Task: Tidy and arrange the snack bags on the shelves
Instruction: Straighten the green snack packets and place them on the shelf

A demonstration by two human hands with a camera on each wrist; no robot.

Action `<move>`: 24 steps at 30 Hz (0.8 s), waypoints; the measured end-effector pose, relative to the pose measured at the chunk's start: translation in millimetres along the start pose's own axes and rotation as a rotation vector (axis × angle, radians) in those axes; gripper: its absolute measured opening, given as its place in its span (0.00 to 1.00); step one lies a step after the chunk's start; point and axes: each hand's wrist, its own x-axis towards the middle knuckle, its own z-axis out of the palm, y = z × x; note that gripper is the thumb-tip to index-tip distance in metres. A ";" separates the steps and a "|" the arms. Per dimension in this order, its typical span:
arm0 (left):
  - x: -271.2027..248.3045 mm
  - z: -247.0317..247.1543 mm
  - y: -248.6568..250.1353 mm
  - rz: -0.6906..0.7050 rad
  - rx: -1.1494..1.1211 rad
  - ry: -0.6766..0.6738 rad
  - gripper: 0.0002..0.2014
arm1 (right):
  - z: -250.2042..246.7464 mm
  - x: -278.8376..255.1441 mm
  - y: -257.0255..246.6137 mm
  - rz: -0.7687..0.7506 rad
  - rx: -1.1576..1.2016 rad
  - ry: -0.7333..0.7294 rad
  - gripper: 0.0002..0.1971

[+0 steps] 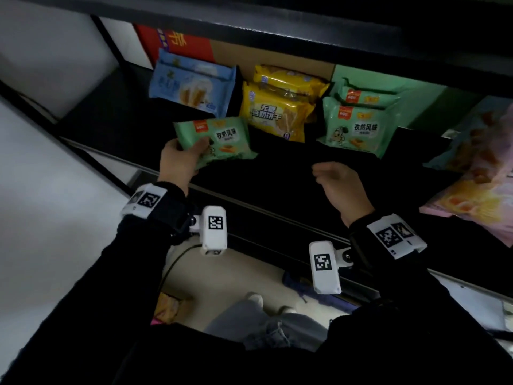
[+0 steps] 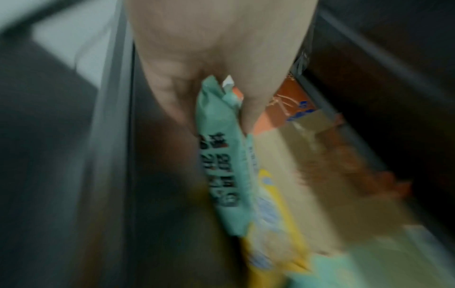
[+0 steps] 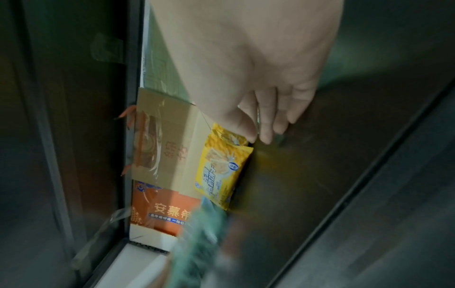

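Observation:
My left hand (image 1: 180, 157) grips a green snack bag (image 1: 222, 140) by its near left corner, thumb on top, just above the dark shelf (image 1: 277, 173). The left wrist view shows that bag (image 2: 221, 165) edge-on between thumb and fingers, blurred. Behind it stand a blue bag (image 1: 191, 84), two stacked yellow bags (image 1: 277, 112) and two stacked green bags (image 1: 358, 123). My right hand (image 1: 336, 182) hovers over the shelf's middle with fingers loosely curled and nothing in it. In the right wrist view its fingers (image 3: 268, 124) hang near a yellow bag (image 3: 221, 171).
A red carton (image 1: 177, 43) and a brown cardboard box (image 1: 277, 56) stand along the shelf's back. Large pink and blue snack bags (image 1: 477, 168) lie at the right end. An upper shelf edge (image 1: 277, 26) overhangs. Below the shelf are the floor and my legs.

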 end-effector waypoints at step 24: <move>-56.7 139.1 -2.2 0.178 0.220 -0.625 0.14 | -63.1 57.7 16.3 0.115 0.133 0.598 0.04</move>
